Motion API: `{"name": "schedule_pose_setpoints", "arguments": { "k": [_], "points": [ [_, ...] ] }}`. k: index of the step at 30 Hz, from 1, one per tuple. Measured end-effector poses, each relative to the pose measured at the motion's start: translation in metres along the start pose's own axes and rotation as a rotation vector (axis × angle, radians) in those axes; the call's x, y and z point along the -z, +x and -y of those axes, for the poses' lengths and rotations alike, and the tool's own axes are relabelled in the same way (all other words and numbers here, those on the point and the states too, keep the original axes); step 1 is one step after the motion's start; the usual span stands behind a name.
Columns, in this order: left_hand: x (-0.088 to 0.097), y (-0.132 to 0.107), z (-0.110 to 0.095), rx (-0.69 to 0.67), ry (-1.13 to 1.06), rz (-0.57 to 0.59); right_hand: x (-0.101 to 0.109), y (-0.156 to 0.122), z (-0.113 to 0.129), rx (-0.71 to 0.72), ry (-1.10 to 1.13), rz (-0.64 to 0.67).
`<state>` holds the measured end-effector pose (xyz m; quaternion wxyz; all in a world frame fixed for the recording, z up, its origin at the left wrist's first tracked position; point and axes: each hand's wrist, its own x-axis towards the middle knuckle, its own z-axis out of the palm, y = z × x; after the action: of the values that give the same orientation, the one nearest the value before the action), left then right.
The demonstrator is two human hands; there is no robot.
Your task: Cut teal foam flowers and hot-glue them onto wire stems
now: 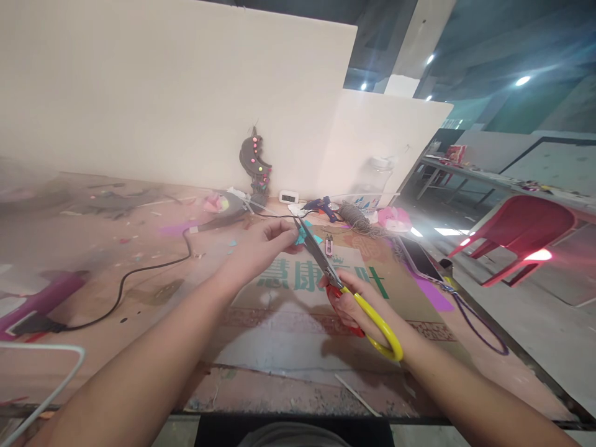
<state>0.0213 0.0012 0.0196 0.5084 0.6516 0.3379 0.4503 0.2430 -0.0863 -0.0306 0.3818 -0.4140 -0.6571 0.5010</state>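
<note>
My right hand [349, 301] grips a pair of scissors [326, 264] with one yellow and one red handle loop. The blades point up and away, slightly parted near the tips. My left hand [274, 242] is closed in a pinch close to the blade tips. A small teal piece [302, 234] shows at its fingertips, partly behind the blades; whether it is paper or cloth I cannot tell. Below both hands lies a flattened cardboard sheet [251, 298] with green printed characters. A small pair of pink-handled snips [329, 245] lies just beyond the scissors.
At the back stand a dark crescent-moon decoration [254, 158] with coloured beads, a white digital clock [288, 197], a blue glue gun [321, 207], twine [354, 217] and a clear jar [375, 180]. A phone [421, 257] lies right. A black cable [135, 270] crosses the left side.
</note>
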Motion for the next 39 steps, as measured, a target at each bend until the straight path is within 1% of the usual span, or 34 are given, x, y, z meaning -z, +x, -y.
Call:
{"name": "schedule_pose_setpoints", "arguments": {
  "k": [3, 5, 10, 14, 19, 23, 26, 32, 39],
  "points": [
    [0.0, 0.0, 0.0, -0.002, -0.034, -0.005, 0.0, 0.0, -0.001, -0.003, -0.002, -0.006],
    [0.0, 0.0, 0.002, -0.01, -0.031, 0.012, 0.0, 0.0, -0.002, -0.01, 0.003, -0.02],
    [0.0, 0.003, 0.01, -0.002, 0.02, 0.124, 0.001, 0.0, -0.005, -0.014, -0.004, -0.056],
    [0.0, 0.004, 0.011, -0.016, 0.003, 0.093, 0.001, 0.0, -0.005, -0.003, -0.023, -0.052],
    [0.0, 0.003, 0.008, -0.07, -0.022, 0.056, -0.001, -0.001, 0.004, 0.022, -0.055, -0.019],
    [-0.003, 0.002, 0.008, -0.102, 0.047, 0.084, -0.002, -0.002, 0.007, 0.043, -0.07, 0.022],
    [-0.006, 0.001, 0.008, -0.101, 0.08, 0.096, -0.001, -0.002, 0.007, 0.072, -0.066, 0.039],
    [-0.008, 0.0, 0.007, -0.098, 0.091, 0.093, -0.002, -0.002, 0.006, 0.058, -0.046, 0.033],
    [-0.008, -0.001, 0.003, -0.073, 0.088, 0.093, -0.001, -0.001, 0.004, 0.062, -0.072, 0.012]
  ]
}}
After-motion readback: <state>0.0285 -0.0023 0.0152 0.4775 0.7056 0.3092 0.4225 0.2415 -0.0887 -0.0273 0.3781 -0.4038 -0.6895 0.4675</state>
